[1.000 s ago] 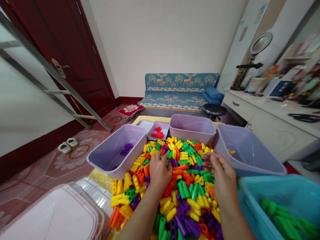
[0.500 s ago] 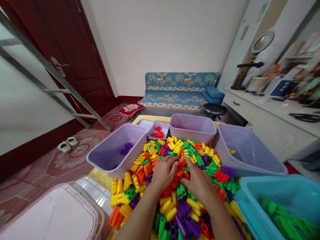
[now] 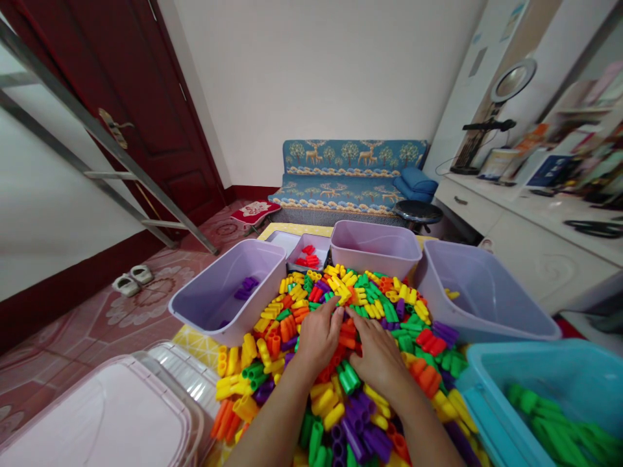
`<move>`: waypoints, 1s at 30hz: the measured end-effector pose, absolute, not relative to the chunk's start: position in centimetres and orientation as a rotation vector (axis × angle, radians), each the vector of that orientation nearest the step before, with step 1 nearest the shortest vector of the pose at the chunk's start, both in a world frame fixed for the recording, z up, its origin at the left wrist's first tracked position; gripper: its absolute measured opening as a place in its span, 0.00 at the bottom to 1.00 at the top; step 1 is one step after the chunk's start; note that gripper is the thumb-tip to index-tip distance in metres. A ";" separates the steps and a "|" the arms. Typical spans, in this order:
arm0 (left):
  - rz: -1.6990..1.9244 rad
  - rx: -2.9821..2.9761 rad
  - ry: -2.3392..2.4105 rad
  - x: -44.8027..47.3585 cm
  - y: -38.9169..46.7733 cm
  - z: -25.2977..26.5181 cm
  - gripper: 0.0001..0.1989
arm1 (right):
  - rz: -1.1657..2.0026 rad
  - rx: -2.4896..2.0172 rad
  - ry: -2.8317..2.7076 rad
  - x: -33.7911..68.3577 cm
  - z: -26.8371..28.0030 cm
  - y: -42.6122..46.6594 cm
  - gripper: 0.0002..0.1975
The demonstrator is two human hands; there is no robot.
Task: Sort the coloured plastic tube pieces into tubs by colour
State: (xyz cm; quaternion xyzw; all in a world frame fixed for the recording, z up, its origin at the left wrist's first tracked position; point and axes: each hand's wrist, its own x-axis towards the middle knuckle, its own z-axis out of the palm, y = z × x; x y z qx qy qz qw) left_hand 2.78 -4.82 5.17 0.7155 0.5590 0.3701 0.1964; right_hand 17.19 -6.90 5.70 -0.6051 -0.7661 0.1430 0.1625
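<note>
A heap of plastic tube-shaped building pieces (image 3: 357, 415) in yellow, green, purple, orange and red covers the middle of the table. My left hand (image 3: 318, 334) rests on the heap, its thumb and index finger pointing forward over the pieces. Close beside it on the right, my right hand (image 3: 377, 350) reaches in with fingers stretched and thumb apart. Orange pieces (image 3: 347, 334) lie between the two hands, touching or near the fingers. Neither hand visibly lifts a piece. My hands hide the pieces beneath them.
Purple pieces lie in the left lilac bin (image 3: 195, 318). A small tray (image 3: 292, 264) holds red pieces, the right lilac bin (image 3: 506, 324) yellow ones, and the turquoise bin (image 3: 487, 363) green ones. Another lilac bin (image 3: 374, 259) stands at the back; stacked lids (image 3: 107, 415) lie front left.
Both hands have shifted slightly among the orange pieces. My left fingers are straighter and point further forward. A yellow piece now shows just beyond the fingertips.
</note>
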 end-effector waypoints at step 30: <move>1.249 2.025 1.189 2.8 -5.0 5.1 0.12 | 0.851 -1.408 -1.176 18.8 5.6 -5.7 0.21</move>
